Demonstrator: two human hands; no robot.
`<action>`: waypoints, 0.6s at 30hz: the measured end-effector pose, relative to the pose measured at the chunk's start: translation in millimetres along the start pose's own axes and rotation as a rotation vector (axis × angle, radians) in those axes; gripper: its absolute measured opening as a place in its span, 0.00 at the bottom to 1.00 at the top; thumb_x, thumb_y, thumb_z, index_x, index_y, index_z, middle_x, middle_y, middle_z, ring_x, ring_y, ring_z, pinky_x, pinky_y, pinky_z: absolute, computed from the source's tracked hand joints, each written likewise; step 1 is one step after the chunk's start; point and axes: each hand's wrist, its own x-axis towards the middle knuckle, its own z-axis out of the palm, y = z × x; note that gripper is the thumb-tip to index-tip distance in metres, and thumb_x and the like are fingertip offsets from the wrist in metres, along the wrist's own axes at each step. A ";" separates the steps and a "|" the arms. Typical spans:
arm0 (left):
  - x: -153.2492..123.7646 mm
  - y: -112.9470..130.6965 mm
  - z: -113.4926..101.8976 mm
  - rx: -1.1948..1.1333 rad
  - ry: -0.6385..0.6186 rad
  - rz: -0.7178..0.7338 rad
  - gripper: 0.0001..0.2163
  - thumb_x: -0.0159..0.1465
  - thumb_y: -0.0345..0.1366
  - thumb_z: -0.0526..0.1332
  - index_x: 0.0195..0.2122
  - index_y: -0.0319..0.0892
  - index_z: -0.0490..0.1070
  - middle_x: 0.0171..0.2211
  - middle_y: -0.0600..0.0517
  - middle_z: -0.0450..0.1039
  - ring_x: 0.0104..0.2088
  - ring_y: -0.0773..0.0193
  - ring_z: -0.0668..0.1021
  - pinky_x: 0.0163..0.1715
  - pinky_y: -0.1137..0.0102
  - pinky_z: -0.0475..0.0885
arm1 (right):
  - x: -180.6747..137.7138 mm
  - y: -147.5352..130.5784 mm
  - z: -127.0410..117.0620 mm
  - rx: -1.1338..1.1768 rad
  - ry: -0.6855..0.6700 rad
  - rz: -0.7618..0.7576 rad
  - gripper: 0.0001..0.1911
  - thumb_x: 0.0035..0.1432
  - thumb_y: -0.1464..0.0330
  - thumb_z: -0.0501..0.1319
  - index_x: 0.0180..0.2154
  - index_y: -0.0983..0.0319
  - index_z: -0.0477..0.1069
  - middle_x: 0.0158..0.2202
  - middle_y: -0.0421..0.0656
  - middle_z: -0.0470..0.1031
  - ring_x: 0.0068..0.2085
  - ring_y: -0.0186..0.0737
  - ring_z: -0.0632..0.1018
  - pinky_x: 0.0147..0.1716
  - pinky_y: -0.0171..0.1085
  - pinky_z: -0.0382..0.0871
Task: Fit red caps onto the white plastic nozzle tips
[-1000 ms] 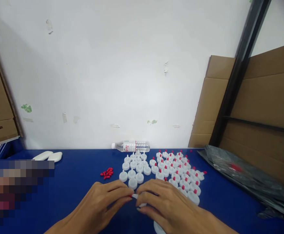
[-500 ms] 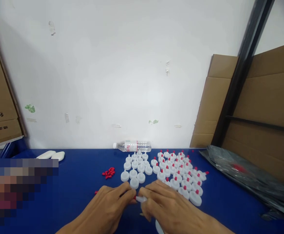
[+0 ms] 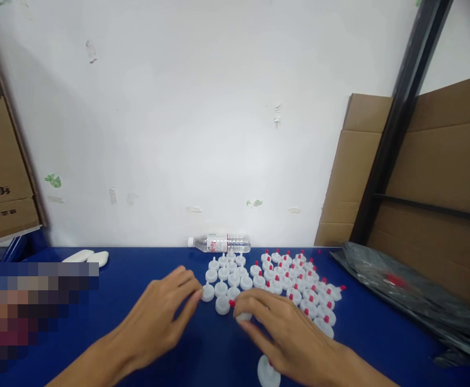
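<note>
My right hand grips a white nozzle cap whose small red tip points up and left. My left hand hovers over the blue table with fingers curved and a gap between thumb and forefinger; nothing shows in it. Its fingertips are close beside a white nozzle cap without a red tip. Several more untipped caps stand in a group behind. To the right stand many caps with red tips. One cap lies tilted below my right hand. The left hand hides the loose red tips.
A clear plastic bottle lies along the wall. Two white rounded objects rest at the left, beside a pixelated patch. Dark plastic bags lie at the right. Cardboard and a dark metal post stand behind them.
My hands have parted: the left moved left and up, away from the cap. The right still holds the cap, now tipped red, and has shifted slightly up.
</note>
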 end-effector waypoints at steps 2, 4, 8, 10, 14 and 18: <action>4.5 -15.0 -10.4 0.181 -0.121 -0.144 0.19 0.77 0.40 0.43 0.36 0.44 0.69 0.37 0.47 0.75 0.43 0.53 0.75 0.38 0.63 0.66 | -0.3 7.3 -2.9 0.040 0.014 0.105 0.13 0.73 0.71 0.55 0.55 0.53 0.66 0.53 0.41 0.76 0.51 0.38 0.79 0.52 0.38 0.73; 6.9 -28.9 -18.4 0.293 -0.221 -0.254 0.17 0.75 0.38 0.45 0.32 0.44 0.68 0.36 0.45 0.76 0.44 0.50 0.76 0.38 0.61 0.66 | -0.7 14.3 -4.6 0.070 0.025 0.191 0.15 0.73 0.70 0.56 0.58 0.52 0.66 0.54 0.41 0.76 0.52 0.40 0.78 0.53 0.40 0.72; 1.2 -43.6 -23.5 0.310 -0.329 -0.368 0.18 0.72 0.42 0.49 0.27 0.44 0.67 0.32 0.42 0.78 0.36 0.45 0.79 0.34 0.58 0.64 | -0.2 20.0 -5.6 0.101 0.010 0.284 0.14 0.70 0.68 0.61 0.56 0.52 0.70 0.54 0.41 0.77 0.54 0.44 0.77 0.56 0.44 0.69; -5.0 -42.8 -23.0 0.269 -0.397 -0.391 0.19 0.70 0.48 0.51 0.25 0.45 0.67 0.31 0.44 0.79 0.32 0.46 0.80 0.32 0.60 0.63 | 0.8 19.0 -4.9 0.102 -0.014 0.305 0.09 0.69 0.67 0.63 0.50 0.53 0.74 0.49 0.40 0.80 0.52 0.45 0.78 0.55 0.45 0.69; -13.1 -33.7 -23.6 0.128 -0.523 -0.391 0.18 0.66 0.51 0.56 0.24 0.46 0.65 0.31 0.48 0.80 0.33 0.48 0.80 0.29 0.63 0.61 | 2.4 17.2 -1.8 0.111 -0.063 0.299 0.03 0.68 0.68 0.65 0.39 0.55 0.73 0.40 0.35 0.80 0.47 0.42 0.78 0.62 0.50 0.61; -12.9 -26.9 -25.3 0.083 -0.535 -0.316 0.12 0.66 0.41 0.55 0.26 0.46 0.63 0.32 0.50 0.79 0.34 0.51 0.78 0.30 0.64 0.60 | 2.1 22.0 1.1 0.055 -0.054 0.257 0.05 0.66 0.70 0.66 0.38 0.56 0.72 0.39 0.35 0.79 0.45 0.40 0.79 0.64 0.51 0.59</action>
